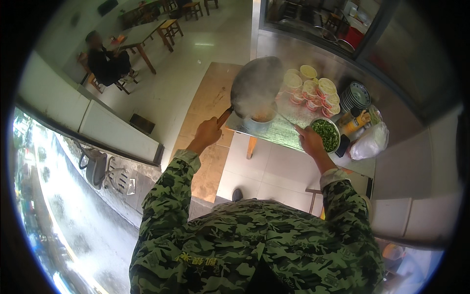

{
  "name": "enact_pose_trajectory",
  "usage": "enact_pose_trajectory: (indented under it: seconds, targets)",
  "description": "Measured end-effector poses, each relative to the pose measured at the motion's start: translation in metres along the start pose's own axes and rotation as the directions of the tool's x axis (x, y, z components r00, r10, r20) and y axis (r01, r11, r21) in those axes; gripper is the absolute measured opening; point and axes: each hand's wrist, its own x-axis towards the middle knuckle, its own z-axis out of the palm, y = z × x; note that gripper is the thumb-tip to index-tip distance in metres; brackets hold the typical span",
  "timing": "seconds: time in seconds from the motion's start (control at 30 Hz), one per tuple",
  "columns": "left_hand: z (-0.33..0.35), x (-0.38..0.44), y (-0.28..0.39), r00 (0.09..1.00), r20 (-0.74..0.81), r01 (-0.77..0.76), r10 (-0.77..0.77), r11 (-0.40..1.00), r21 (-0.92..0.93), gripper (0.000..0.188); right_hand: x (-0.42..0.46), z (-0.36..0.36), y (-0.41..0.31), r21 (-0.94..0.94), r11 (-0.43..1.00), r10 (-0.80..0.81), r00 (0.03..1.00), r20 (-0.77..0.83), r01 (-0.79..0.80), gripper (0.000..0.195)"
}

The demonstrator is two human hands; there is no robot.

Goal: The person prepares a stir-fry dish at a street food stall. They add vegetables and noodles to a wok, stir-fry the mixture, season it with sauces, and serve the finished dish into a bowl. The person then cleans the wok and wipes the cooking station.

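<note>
A steaming dark wok (253,82) is tilted over a bowl (261,123) of reddish-brown food at the front left of a metal-topped table (282,134). My left hand (208,133) is closed round the wok's handle (224,117). My right hand (311,139) grips the thin metal handle of a utensil (286,119), whose far end reaches towards the bowl and is lost in steam. Just right of that hand stands a round metal bowl of chopped green herbs (325,134). Behind, stacked paper tubs (310,88) stand in a group.
Stacked patterned bowls (358,96), a yellow-labelled bottle (354,125), a black phone-like object (343,146) and a clear plastic bag (369,141) crowd the table's right side. Flattened cardboard (205,110) covers the floor at left. A person (106,60) sits by a dining table (141,35).
</note>
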Motion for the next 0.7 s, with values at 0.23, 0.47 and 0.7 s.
enact_pose_trajectory:
  seconds: [0.23,0.47,0.7]
  targets:
    - [-0.002,0.003,0.020,0.998,-0.052,0.050,-0.045,0.994,0.100,0.023,-0.008,0.005,-0.009,-0.032,0.997,0.064,0.998,-0.014,-0.064,0.053]
    - [-0.012,0.010,0.036,0.993,-0.116,0.034,-0.019,0.991,0.130,0.023,-0.019,-0.003,-0.013,0.027,0.996,0.083,0.990,-0.111,-0.080,0.054]
    - [-0.024,0.005,0.035,0.992,-0.110,0.072,-0.060,0.992,0.108,0.031,-0.045,-0.024,-0.029,0.434,0.885,0.186,0.983,0.000,-0.168,0.040]
